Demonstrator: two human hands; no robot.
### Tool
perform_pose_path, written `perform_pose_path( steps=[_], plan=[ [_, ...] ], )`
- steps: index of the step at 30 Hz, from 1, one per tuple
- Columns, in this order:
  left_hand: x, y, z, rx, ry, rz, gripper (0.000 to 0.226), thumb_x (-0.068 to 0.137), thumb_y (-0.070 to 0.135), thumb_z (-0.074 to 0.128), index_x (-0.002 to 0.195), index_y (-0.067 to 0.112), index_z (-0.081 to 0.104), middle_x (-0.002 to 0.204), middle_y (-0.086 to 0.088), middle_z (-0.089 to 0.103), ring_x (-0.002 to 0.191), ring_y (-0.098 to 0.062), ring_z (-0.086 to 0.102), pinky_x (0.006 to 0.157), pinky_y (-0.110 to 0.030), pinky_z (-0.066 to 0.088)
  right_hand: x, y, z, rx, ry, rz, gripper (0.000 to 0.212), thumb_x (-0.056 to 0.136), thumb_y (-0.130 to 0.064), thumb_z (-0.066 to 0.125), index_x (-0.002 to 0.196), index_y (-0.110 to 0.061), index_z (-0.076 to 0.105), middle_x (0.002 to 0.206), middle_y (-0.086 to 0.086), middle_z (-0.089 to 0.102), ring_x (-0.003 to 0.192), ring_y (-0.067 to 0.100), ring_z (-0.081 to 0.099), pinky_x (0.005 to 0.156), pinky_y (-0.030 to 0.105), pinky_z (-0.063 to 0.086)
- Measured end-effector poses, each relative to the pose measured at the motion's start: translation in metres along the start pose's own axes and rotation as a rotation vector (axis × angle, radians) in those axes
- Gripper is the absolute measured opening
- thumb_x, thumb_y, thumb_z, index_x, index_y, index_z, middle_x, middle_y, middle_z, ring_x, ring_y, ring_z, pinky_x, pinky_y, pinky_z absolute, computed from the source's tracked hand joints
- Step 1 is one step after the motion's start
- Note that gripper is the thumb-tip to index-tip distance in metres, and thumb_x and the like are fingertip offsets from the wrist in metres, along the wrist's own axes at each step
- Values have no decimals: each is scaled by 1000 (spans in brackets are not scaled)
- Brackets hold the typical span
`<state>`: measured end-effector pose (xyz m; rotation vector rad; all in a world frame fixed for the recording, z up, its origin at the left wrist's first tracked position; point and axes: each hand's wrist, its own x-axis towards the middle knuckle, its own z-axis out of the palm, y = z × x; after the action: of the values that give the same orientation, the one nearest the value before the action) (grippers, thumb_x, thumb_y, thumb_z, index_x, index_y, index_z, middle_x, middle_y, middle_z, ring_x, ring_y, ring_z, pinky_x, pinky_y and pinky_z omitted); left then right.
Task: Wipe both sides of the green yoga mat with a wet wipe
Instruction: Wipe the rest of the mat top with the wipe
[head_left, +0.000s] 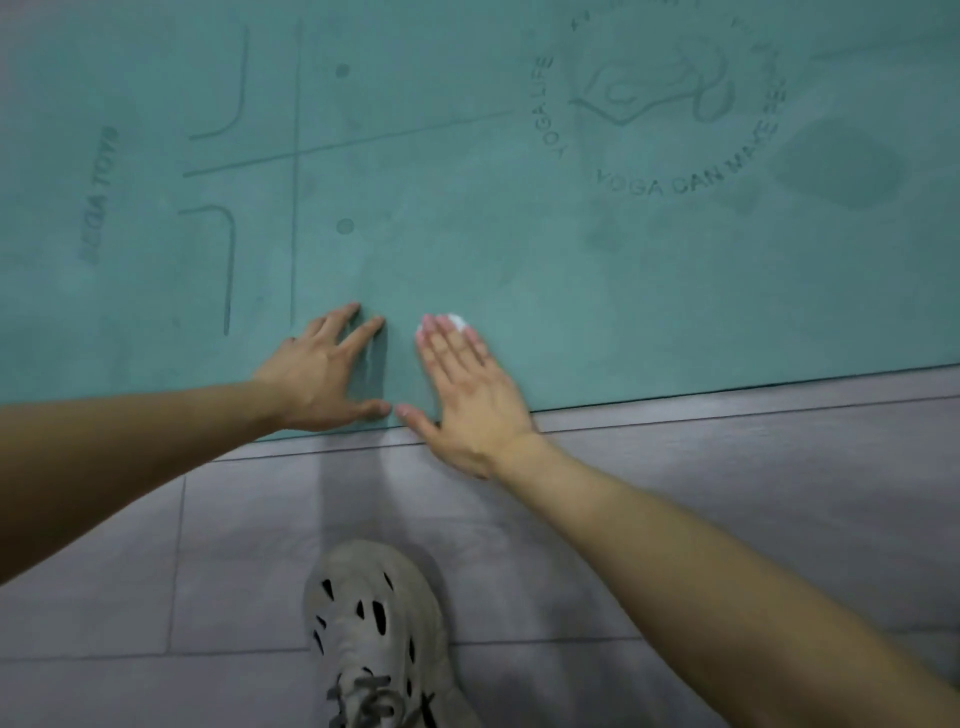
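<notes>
The green yoga mat (519, 249) lies flat on the grey tiled floor (727, 467) and fills the upper half of the view; its near edge runs from left to right, rising slightly toward the right. At the mat's left end there is faint printed lettering (101, 195), blurred but ending in "TOYS". Next to it are thin alignment lines (296, 156) that cross each other, with two small dots beside them.

The left hand (322, 374) rests palm down on the mat just inside the near edge. Its fingers are spread and nearly straight, the thumb lies along the edge, and it holds nothing. Just beside it, thumb tip almost touching thumb tip, the right hand (467, 395) also lies flat. Its fingers are straight and close together, while the heel of the palm hangs over the near edge above the floor. A white wet wipe (458, 320) is pressed to the mat under those fingertips, and only a small bit of it shows past them.

Further right, toward the mat's far edge, sits a round printed logo (660, 98) with the words "YOGA LIFE" and "YOGA CAN MAKE" around it. A darker patch (841, 166) lies to the right of the logo. Below the hands, a grey perforated shoe (374, 623) stands on the floor.
</notes>
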<state>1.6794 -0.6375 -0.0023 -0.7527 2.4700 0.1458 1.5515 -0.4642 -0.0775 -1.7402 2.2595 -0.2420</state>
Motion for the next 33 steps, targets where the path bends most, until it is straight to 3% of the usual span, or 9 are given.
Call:
perform_pose_path(
  steps=[3,8,11,14,18,24,27,31,33],
  plan=[
    [0,-8,-4,36,-34,51,130,70,86,70,167,33,2,174,-8,4,158,-32,18,120,-55,39,-21,3,4,-56,-37,-209,87,106,-68,25,168,-9,10,176,6,6,163,19,-4,131,42,8],
    [3,-15,0,47,-5,80,132,68,80,77,167,35,1,174,-7,4,158,-33,19,119,-56,40,-15,88,-26,-79,66,299,86,106,-66,17,168,-8,8,176,8,3,163,19,-6,132,42,2],
    [2,-15,3,57,16,82,130,66,80,78,167,36,8,172,-7,11,155,-32,23,117,-56,42,6,38,-12,-12,101,288,93,103,-70,15,167,-3,8,176,13,1,163,25,-8,132,45,2],
    [9,-12,-10,10,97,114,101,73,73,77,157,32,38,154,-6,41,141,-34,44,107,-53,51,7,-11,9,4,39,13,89,105,-67,25,167,-5,12,176,10,4,163,23,-7,131,44,5],
    [29,7,-32,-19,211,188,54,93,51,69,139,26,57,127,-2,58,119,-30,59,91,-45,55,-21,33,-1,-34,54,-75,82,108,-63,28,168,-10,14,176,4,8,163,18,-2,131,43,11],
    [69,71,-52,-58,301,332,42,95,43,67,132,24,59,128,-2,56,119,-28,55,91,-44,53,-96,194,-51,-102,132,505,84,105,-68,13,169,-14,2,177,3,-1,162,14,-9,132,43,3],
    [88,105,-59,-42,364,396,46,95,43,66,135,21,58,133,-4,55,121,-32,55,99,-47,51,-99,187,-49,-42,207,673,90,104,-69,16,168,-7,2,176,10,1,163,20,-6,132,43,2],
    [111,146,-71,-16,423,447,54,96,45,65,141,19,53,144,-11,52,127,-38,53,105,-53,48,-86,114,-25,-9,139,396,86,107,-65,20,167,-6,5,176,9,1,163,20,-9,132,44,6],
    [121,163,-79,20,417,476,56,97,47,64,144,19,51,149,-12,49,132,-38,50,108,-54,46,-100,123,-28,-46,108,249,81,108,-63,22,168,-10,6,177,4,2,162,17,-8,132,44,10]
  ],
)
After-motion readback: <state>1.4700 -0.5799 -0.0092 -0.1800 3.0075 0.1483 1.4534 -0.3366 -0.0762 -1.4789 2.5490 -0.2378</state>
